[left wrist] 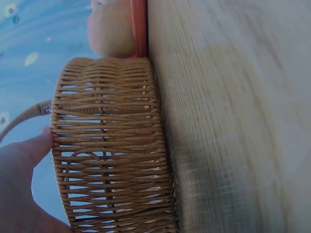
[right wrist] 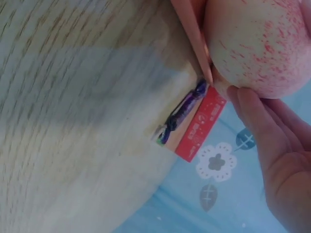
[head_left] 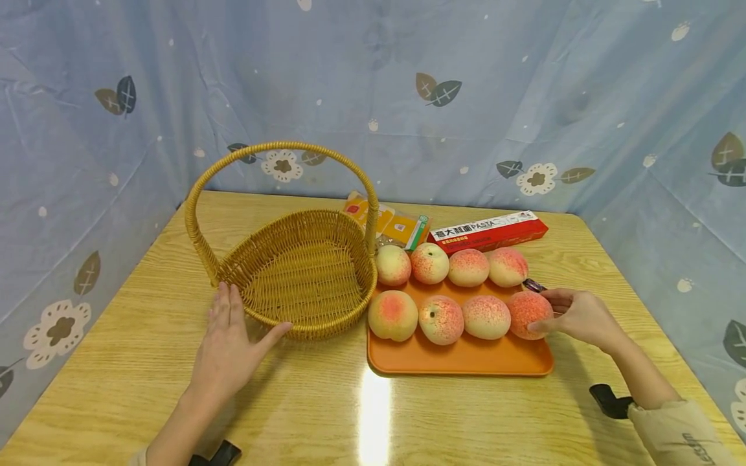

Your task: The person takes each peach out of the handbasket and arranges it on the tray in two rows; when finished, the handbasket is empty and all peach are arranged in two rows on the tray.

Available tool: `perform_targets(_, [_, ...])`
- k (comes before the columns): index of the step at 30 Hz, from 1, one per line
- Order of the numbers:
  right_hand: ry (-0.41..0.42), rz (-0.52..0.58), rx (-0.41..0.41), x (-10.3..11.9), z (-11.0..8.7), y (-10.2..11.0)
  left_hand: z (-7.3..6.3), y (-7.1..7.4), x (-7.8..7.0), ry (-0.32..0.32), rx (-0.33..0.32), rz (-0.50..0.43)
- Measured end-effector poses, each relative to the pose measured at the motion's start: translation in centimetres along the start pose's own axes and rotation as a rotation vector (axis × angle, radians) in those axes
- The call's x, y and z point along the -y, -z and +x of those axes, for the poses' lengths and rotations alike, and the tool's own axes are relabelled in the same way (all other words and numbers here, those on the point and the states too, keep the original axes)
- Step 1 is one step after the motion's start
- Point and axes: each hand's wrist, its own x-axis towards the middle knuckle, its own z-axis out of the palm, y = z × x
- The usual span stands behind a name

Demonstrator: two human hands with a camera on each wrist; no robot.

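A golden wicker basket with a tall arched handle stands on the table at centre left. My left hand rests at its near left rim, fingers extended and thumb spread along the front edge; the left wrist view shows the thumb at the rim beside the woven side wall. To the basket's right, an orange tray carries several peaches in two rows. My right hand holds the rightmost front-row peach, thumb in front and fingers behind. That peach looks large in the right wrist view, with fingertips against its side.
Behind the tray lie a red and white pasta box and an orange-yellow packet. A small purple-wrapped item sits by the tray's right edge. Patterned blue cloth surrounds the table on the far side and both flanks.
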Motion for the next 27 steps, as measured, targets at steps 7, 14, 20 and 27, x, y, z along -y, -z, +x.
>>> perform_targets(7, [0.054,-0.034,0.048,0.61,-0.05,0.2,-0.15,0.05,0.0,-0.018,-0.02,-0.003])
perform_targets(14, [0.082,-0.012,0.07,0.75,0.13,0.11,-0.22,-0.01,0.03,-0.025,-0.028,-0.002])
perform_targets(20, [0.093,-0.018,0.089,0.6,0.21,0.01,-0.26,0.15,0.05,-0.022,-0.014,-0.002])
perform_targets(27, [0.115,0.032,0.125,0.66,0.09,0.08,-0.37,0.68,0.43,-0.025,0.036,0.024])
